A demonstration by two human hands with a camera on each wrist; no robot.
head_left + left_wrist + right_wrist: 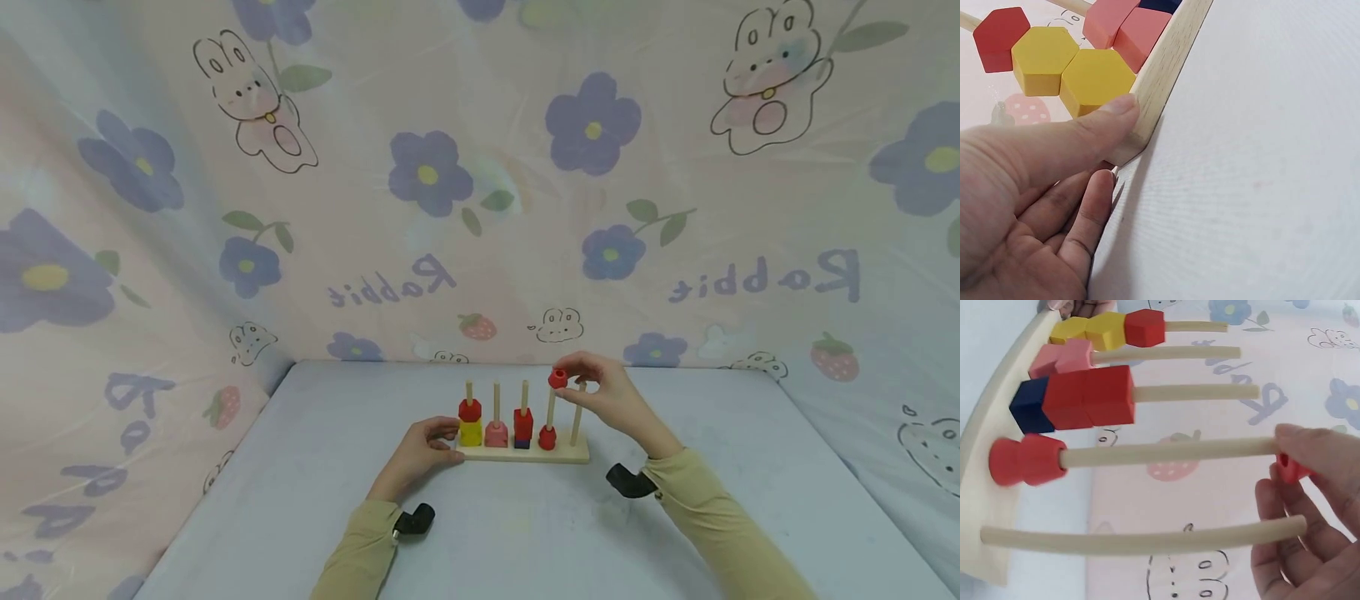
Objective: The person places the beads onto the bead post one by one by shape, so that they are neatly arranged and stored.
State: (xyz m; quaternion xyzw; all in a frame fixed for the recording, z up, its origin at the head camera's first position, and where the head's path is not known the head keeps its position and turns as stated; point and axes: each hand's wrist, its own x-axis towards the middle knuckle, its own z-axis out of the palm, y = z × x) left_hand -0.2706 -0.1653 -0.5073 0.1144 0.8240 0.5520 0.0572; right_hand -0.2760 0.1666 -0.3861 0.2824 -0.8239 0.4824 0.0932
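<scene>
A wooden peg stacker [517, 454] with five upright pegs stands on the table. My left hand [418, 450] holds its left end, the thumb on the corner of the base [1169, 69]. Between thumb and fingers, my right hand [611, 400] pinches a red bead [1291, 469] with a hole, right at the tip of the fourth peg [1172, 452]. Two red pieces [1041, 459] sit at the bottom of that peg. From the left, the other pegs carry yellow hexagons [1047, 53] under a red hexagon [1002, 39], pink pieces [1072, 356], and red blocks [1088, 397] over a dark blue one [1032, 406].
The fifth peg [1141, 542] rises at the right end, close to the right hand's fingers. A white cloth [525, 533] covers the table. Behind it hangs a curtain [510, 233] printed with rabbits and flowers. Black wrist devices [630, 481] sit at both sleeves.
</scene>
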